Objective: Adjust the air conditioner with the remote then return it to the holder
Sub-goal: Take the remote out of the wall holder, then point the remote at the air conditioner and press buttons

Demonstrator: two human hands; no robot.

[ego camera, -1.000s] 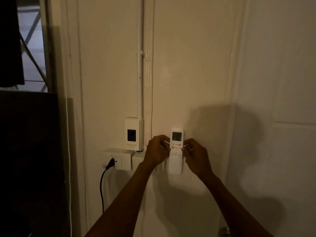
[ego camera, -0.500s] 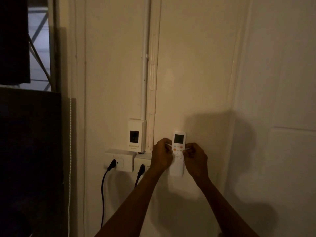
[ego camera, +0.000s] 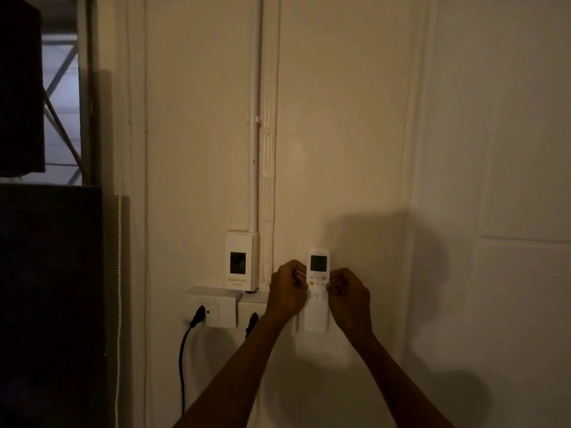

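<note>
One white AC remote (ego camera: 319, 282) was seen upright against the wall (ego camera: 340, 149), long axis vertical, display end up, lower end seated in one wall holder (ego camera: 315, 327). It was flanked by two hands: left hand (ego camera: 289, 291) and right hand (ego camera: 349, 293), fingers curled and pinched on its side edges mid-length. Two dark plugs (ego camera: 198, 316) sat in sockets to the left; one breaker box (ego camera: 241, 261) above them.

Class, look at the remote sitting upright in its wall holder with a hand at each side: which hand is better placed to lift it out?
Probably the right hand: open wall beside it, while the left hand crowds the sockets. Both flank the remote.
</note>
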